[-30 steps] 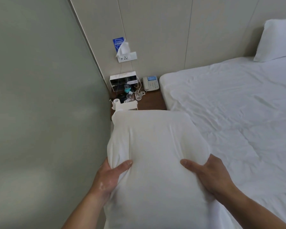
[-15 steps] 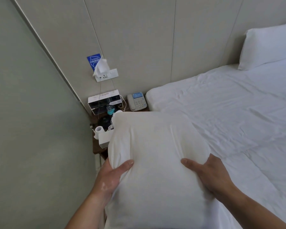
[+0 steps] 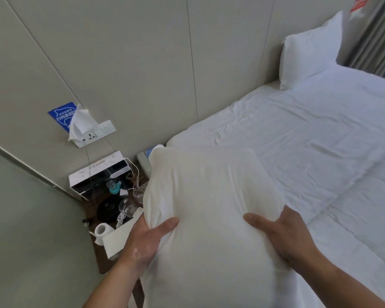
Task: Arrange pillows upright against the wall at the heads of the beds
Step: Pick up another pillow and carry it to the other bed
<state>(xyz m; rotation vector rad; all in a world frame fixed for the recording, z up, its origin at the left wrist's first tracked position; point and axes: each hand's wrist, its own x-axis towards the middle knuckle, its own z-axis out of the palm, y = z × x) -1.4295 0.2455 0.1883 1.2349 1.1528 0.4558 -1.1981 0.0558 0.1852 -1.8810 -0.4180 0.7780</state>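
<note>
Pillow: soft, light, yields under grip. Left hand, right hand clamp near side edges, thumbs on top; hold low, both sides.

Open stretch of bed along the panelled wall, between the nightstand corner and 1 upright pillow at far right. Left side hemmed by a plain wall. Nightstand crowded: white box, cables, glasses, paper roll.

Beige panelled wall, cluttered wooden nightstand, grey curtain.
</note>
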